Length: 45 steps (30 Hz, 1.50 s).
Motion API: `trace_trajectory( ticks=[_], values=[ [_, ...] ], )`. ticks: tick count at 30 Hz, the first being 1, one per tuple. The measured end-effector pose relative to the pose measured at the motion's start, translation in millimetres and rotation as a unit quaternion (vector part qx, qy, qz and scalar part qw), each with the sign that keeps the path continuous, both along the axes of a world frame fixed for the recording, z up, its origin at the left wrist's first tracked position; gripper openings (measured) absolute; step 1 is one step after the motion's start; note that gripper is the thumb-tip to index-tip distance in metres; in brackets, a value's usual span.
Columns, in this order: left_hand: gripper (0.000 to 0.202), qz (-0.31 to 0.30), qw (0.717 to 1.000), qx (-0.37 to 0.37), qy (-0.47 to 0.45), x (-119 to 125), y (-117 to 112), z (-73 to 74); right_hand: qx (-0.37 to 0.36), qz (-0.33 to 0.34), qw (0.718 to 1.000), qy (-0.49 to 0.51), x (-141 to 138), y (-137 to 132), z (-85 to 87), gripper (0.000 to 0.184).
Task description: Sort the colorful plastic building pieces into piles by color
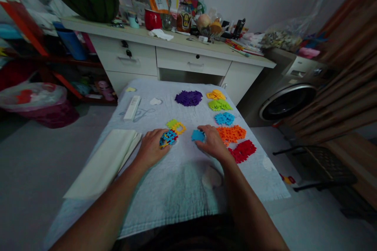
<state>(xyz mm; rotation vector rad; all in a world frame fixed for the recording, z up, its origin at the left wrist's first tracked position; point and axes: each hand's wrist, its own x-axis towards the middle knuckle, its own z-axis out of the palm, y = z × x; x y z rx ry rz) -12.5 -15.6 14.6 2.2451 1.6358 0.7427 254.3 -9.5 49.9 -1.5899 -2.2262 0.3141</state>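
My left hand point(151, 147) rests on the pale blue cloth point(176, 188) with its fingers closed on a small assembly of joined plastic pieces point(172, 133) in blue, red, yellow and green. My right hand point(213, 143) lies a short way to the right, fingers pinched on a single light blue piece point(198, 135). To the right of that hand lie sorted piles of flat interlocking pieces: orange point(231, 133), red point(244, 150), light blue point(224, 118), green point(219, 104), yellow point(215, 94) and purple point(189, 98).
A folded cream cloth point(106, 162) lies at the table's left. A white remote point(132, 107) sits at the back left. Behind stands a cluttered white desk point(165, 53). A washing machine point(287, 98) is at the right, a dark chair point(322, 164) beside it.
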Motion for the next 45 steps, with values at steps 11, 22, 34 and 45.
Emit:
trace_trajectory(
  ticks=[11, 22, 34, 45],
  values=[
    [0.051, -0.001, 1.000, 0.009, -0.006, 0, 2, -2.9, -0.020, -0.186, 0.973, -0.136, 100, 88, 39.3, 0.038],
    [0.057, 0.009, 1.000, 0.018, -0.018, 0, 2, -8.1, 0.022, -0.217, 0.973, -0.075, 85, 81, 27.3, 0.036],
    [0.063, 0.017, 0.999, 0.032, -0.026, 0, 0, -7.6, -0.005, 0.202, 0.977, 0.066, -71, 18, -0.5, 0.051],
    [0.063, 0.021, 0.999, 0.028, -0.013, 1, 0, -6.4, 0.049, 0.159, 0.978, 0.129, -74, 21, -20.2, 0.017]
  ],
)
